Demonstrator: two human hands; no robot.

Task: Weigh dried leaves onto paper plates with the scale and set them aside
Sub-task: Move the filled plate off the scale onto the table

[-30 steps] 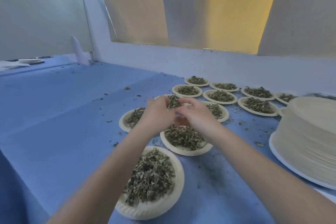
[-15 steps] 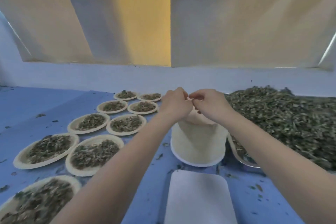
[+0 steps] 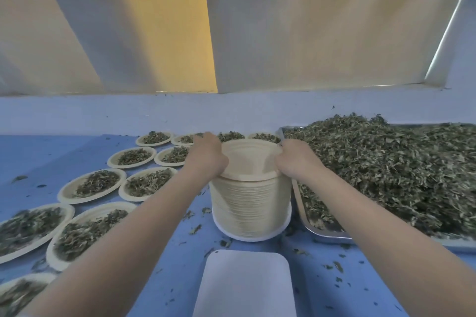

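My fingers (image 3: 206, 140) on my left hand (image 3: 207, 159) are curling over the left rim of the top plate (image 3: 248, 159), and my right hand (image 3: 296, 162) is gripping the right rim the same way. I cannot see my fingertips well, because they are wrapping down over the edge.

Going from left to right: the filled plates (image 3: 92, 184) are sitting in rows on the blue tabletop (image 3: 31, 152), each with a little heap of dried leaves. They look done and set aside. Next is the tall plate stack (image 3: 251, 206), right in front of me, between my two hands. Below it, close to me, is the white scale (image 3: 247, 283), and nothing is sitting on it. On the right is the metal tray (image 3: 322, 231), touching the stack or just beside it, holding the big pile of dried leaves (image 3: 386, 167).

I think I am getting a fresh plate. Next I need to peel off just one plate, not two stuck together, and put it flat on the scale. Then I can scoop leaves from the tray.
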